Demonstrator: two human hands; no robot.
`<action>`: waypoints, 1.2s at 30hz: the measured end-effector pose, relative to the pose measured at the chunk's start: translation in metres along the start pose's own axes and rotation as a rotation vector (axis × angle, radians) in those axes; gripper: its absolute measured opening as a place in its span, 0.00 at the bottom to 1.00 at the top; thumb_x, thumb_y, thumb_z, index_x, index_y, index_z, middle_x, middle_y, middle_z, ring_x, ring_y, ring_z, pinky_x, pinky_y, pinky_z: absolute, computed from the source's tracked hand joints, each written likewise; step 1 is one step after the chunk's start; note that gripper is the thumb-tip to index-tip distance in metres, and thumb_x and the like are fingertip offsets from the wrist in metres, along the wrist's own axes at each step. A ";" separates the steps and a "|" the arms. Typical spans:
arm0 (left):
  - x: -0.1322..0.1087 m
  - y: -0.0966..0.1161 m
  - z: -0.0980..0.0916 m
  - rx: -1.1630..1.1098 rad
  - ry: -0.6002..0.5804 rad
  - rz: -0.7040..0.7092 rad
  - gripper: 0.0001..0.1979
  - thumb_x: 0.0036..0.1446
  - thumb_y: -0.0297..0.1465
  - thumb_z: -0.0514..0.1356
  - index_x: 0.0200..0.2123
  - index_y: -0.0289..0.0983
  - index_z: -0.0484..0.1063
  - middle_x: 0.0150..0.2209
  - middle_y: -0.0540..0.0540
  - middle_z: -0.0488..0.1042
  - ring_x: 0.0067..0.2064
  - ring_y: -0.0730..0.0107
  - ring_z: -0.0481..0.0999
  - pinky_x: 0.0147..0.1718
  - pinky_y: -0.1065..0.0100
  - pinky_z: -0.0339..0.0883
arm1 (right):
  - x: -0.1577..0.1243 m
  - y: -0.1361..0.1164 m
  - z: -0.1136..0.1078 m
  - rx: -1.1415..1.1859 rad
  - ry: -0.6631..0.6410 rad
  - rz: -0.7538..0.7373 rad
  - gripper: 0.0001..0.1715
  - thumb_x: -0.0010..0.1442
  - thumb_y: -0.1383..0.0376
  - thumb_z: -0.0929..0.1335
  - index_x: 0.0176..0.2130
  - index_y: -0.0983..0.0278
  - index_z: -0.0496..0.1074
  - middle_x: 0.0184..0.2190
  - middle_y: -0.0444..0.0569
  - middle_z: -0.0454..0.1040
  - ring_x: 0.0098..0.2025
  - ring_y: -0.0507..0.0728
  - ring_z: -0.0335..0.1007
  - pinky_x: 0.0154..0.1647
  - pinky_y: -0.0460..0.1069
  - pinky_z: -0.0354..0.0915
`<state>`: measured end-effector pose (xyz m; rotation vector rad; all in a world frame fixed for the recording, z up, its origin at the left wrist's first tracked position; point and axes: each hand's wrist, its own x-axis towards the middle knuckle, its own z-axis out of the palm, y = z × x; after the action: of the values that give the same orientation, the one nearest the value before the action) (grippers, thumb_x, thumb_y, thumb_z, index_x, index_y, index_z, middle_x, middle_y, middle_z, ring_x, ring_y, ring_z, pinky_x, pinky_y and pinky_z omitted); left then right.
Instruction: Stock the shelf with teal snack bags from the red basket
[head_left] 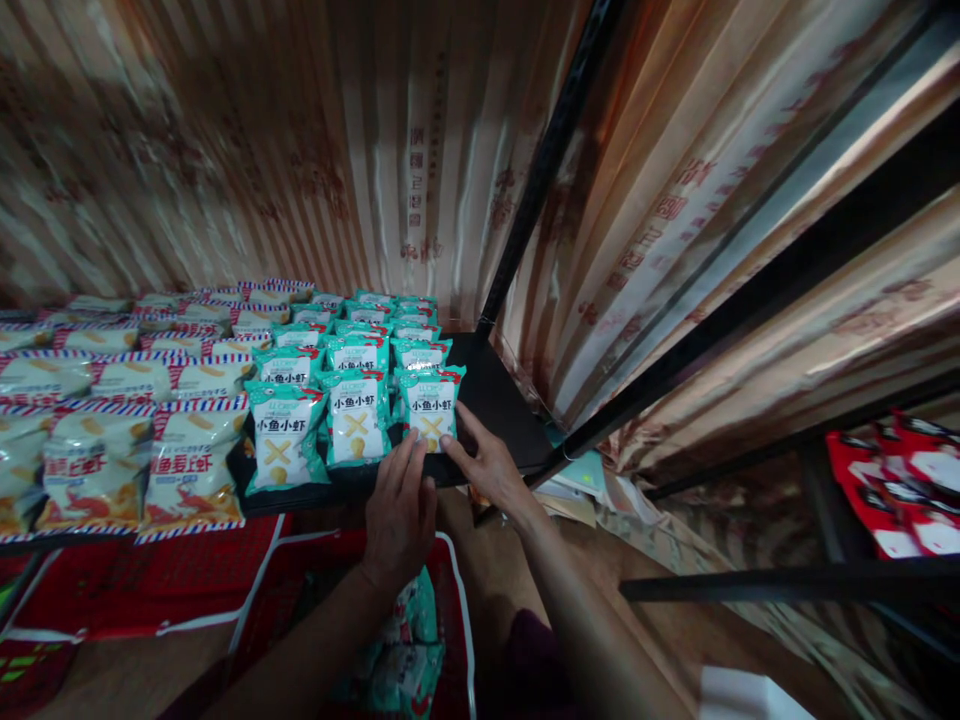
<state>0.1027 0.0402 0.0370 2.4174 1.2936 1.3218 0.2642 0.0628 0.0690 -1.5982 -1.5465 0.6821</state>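
Head camera view, looking forward and down: nearest, at the bottom, the person's bare forearms reach up from the lower edge. Below the left arm is a red basket [459,580] with a white rim, holding several teal bags [409,675] partly hidden by that arm. A second red basket [150,585] lies to its left. At the lower right, the corner of a white box [750,695] shows.

Farther up, both hands meet at one teal and white snack bag [430,402], which stands upright at the front of a black shelf [514,415], rightmost in its row. The left hand [401,508] lays extended fingertips on the bag's lower front. The right hand [486,462] has its thumb at the lower right corner and its index finger along the right side. Neither hand is clenched; whether either one truly grips the bag, I cannot tell.

Left of it stand two matching front bags [356,418], with more in columns behind. Further left are rows of pale bags [196,460] with red-and-blue striped edges. Off to the right, red packets [892,490] lie on another rack.

Beyond the shelf, a black post [553,150] slants before pleated brown sheeting [337,150] printed with red characters.
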 end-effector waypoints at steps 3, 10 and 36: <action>0.000 0.000 0.000 0.017 -0.012 -0.026 0.21 0.62 0.25 0.50 0.58 0.33 0.58 0.60 0.35 0.63 0.62 0.60 0.60 0.57 0.55 0.62 | -0.001 -0.004 0.003 -0.036 0.031 -0.034 0.36 0.57 0.55 0.66 0.62 0.63 0.60 0.54 0.53 0.72 0.52 0.63 0.70 0.53 0.58 0.65; -0.003 0.001 0.003 -0.001 -0.025 -0.002 0.22 0.61 0.25 0.49 0.59 0.33 0.57 0.62 0.35 0.59 0.65 0.58 0.55 0.58 0.53 0.60 | -0.001 -0.007 0.009 0.015 0.109 -0.003 0.36 0.58 0.56 0.65 0.62 0.61 0.57 0.51 0.53 0.73 0.49 0.60 0.72 0.51 0.56 0.66; -0.004 0.004 0.003 0.007 0.008 -0.003 0.22 0.60 0.24 0.50 0.58 0.32 0.56 0.60 0.33 0.61 0.63 0.56 0.58 0.57 0.51 0.60 | -0.005 -0.009 0.017 0.044 0.148 -0.041 0.37 0.58 0.53 0.66 0.62 0.62 0.57 0.58 0.54 0.67 0.58 0.62 0.64 0.59 0.57 0.60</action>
<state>0.1064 0.0354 0.0343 2.4157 1.3056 1.3301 0.2449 0.0600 0.0666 -1.5446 -1.4431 0.5588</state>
